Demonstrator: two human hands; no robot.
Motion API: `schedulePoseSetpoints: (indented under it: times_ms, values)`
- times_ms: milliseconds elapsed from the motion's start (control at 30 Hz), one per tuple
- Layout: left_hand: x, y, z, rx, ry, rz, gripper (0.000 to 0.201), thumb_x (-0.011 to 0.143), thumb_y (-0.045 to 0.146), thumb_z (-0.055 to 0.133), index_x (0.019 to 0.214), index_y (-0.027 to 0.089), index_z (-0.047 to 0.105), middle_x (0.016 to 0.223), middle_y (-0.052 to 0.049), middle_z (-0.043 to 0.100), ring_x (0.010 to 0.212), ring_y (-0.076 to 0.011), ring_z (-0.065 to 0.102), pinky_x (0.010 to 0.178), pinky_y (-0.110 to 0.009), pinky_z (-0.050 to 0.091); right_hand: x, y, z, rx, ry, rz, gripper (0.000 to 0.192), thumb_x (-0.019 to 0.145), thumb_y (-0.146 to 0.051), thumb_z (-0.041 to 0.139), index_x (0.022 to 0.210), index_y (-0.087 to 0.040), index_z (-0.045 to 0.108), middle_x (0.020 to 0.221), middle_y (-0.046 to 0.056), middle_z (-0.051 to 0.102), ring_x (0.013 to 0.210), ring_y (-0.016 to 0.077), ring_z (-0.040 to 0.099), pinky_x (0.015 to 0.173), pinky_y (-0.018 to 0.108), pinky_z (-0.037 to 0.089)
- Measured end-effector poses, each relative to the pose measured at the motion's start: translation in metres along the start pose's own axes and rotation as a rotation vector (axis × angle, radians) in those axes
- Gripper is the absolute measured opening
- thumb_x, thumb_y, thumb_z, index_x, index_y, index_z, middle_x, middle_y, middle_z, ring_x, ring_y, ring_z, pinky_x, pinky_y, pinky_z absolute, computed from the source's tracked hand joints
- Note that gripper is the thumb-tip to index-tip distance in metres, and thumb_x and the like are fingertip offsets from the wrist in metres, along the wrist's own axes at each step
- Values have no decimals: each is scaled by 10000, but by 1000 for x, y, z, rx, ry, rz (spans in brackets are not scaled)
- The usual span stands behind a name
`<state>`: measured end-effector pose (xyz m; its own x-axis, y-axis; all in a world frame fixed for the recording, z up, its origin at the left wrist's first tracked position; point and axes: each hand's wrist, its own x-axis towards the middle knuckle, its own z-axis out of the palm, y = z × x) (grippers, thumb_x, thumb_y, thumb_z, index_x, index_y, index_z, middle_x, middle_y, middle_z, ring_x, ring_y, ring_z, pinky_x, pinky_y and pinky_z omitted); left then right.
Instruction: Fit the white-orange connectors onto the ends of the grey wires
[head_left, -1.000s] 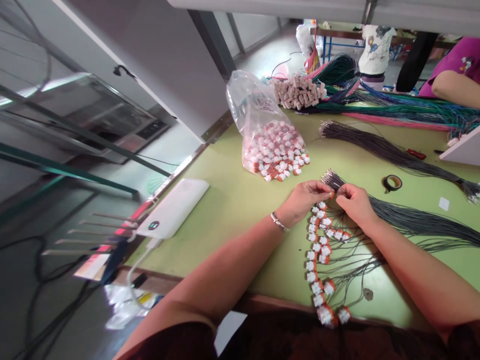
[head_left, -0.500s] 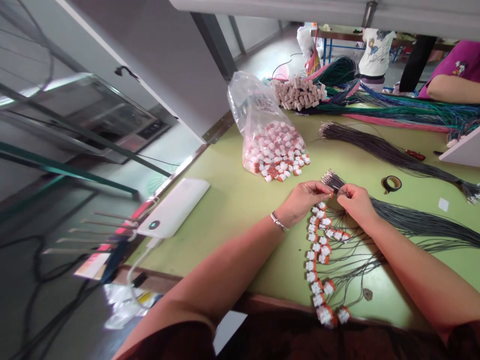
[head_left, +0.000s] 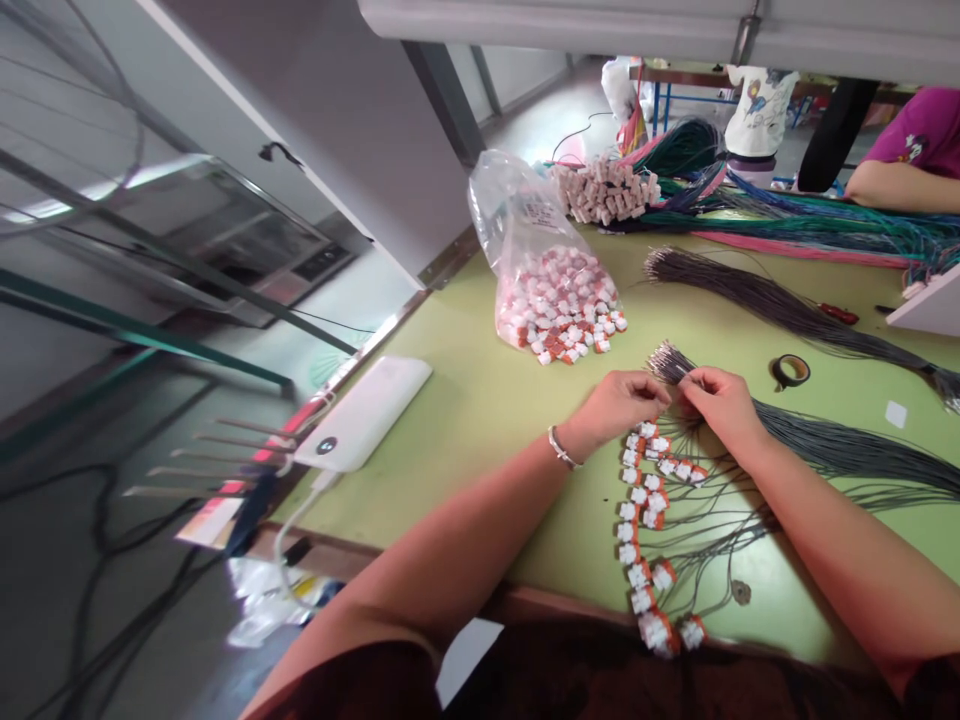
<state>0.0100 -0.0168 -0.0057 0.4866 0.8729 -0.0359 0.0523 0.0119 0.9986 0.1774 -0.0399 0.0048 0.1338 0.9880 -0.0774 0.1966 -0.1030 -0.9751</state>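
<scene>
My left hand point(head_left: 628, 405) is closed in a pinch at the top of a row of small white-and-orange plastic connectors point(head_left: 639, 577). Its fingertips hide most of what they grip, a connector by the orange bit seen there just before. Close by on the right, my right hand point(head_left: 724, 400) pinches a thin dark wire beside the metal-tipped end of a wire bundle point(head_left: 670, 362). Grey wires point(head_left: 709, 545) run from the row of connectors toward the right, passing below my right forearm.
A clear plastic bag point(head_left: 551, 270) spills loose connectors on the green table point(head_left: 465, 420). Black tape point(head_left: 791, 372), another dark wire bundle point(head_left: 750, 290) and a white power bank point(head_left: 367, 412) with a cable lie around. Across the table, a co-worker's arm point(head_left: 900, 185) rests near coloured wires.
The view has shifted slightly, so the scene sits a little further right. My left fingertips have lowered slightly, and the orange connector at them is now hidden. My right hand still pinches.
</scene>
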Motion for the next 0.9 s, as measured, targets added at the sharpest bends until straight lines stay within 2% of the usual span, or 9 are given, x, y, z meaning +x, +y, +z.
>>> schedulePoseSetpoints:
  times_ms: [133, 200, 267, 333, 567, 667, 733, 833, 900]
  values:
    - [-5, 9, -7, 355, -227, 145, 182, 702, 125, 614, 819, 183, 740, 794, -38, 708, 692, -154, 610, 680, -270, 475, 0, 2, -1, 154, 45, 35, 291, 634, -419, 691, 777, -167, 662, 550, -28, 562, 456, 92, 431, 448, 241, 345]
    - [-1, 10, -16, 503, -55, 253, 185, 753, 191, 619, 897, 195, 733, 887, -60, 704, 786, -181, 619, 766, -305, 485, -1, 2, -2, 183, 9, 16, 280, 623, -393, 706, 780, -164, 666, 501, -55, 495, 428, 69, 351, 413, 226, 265]
    - [7, 7, -28, 703, 299, 294, 206, 804, 266, 604, 953, 177, 715, 946, -95, 678, 893, -222, 595, 855, -366, 469, -2, 1, -2, 216, -24, -11, 255, 625, -362, 699, 780, -161, 670, 494, -59, 477, 431, 61, 333, 413, 222, 241]
    - [18, 3, -41, 942, 453, 269, 250, 850, 244, 545, 1033, 155, 689, 1042, -126, 640, 1015, -255, 549, 921, -405, 435, -3, -1, -2, 248, -56, -11, 231, 645, -344, 673, 781, -158, 672, 509, -49, 504, 435, 62, 357, 423, 222, 262]
    - [29, -4, -52, 1378, 286, 63, 272, 848, 88, 415, 875, 124, 683, 999, -155, 585, 954, -258, 547, 786, -359, 452, -4, -1, 0, 177, -48, 36, 231, 683, -359, 653, 785, -152, 655, 547, -12, 596, 428, 65, 401, 437, 220, 297]
    - [24, -2, -52, 1348, 277, 52, 276, 852, 111, 422, 930, 114, 687, 972, -155, 601, 918, -262, 563, 793, -375, 451, -4, 2, 1, 125, -31, 23, 185, 693, -342, 633, 715, -158, 633, 523, -20, 570, 435, 64, 364, 438, 221, 270]
    - [20, 1, -52, 1203, 328, 123, 277, 848, 139, 456, 988, 131, 694, 956, -131, 619, 933, -253, 565, 825, -373, 453, -4, 3, 2, 103, 11, -14, 160, 682, -322, 629, 674, -163, 621, 509, -36, 524, 464, 69, 357, 456, 221, 270]
    - [14, 8, -46, 821, 414, 206, 270, 823, 167, 534, 1038, 155, 697, 924, -86, 645, 898, -203, 571, 849, -341, 457, -4, 2, 3, 64, 47, -57, 155, 665, -320, 629, 656, -165, 625, 537, -37, 493, 517, 83, 374, 489, 227, 287]
    - [12, 13, -38, 480, 368, 99, 231, 817, 191, 576, 1002, 143, 705, 818, -59, 651, 738, -149, 570, 743, -296, 477, -5, 0, 4, 37, 36, -70, 161, 667, -326, 623, 655, -165, 630, 554, -33, 488, 536, 90, 376, 503, 232, 294]
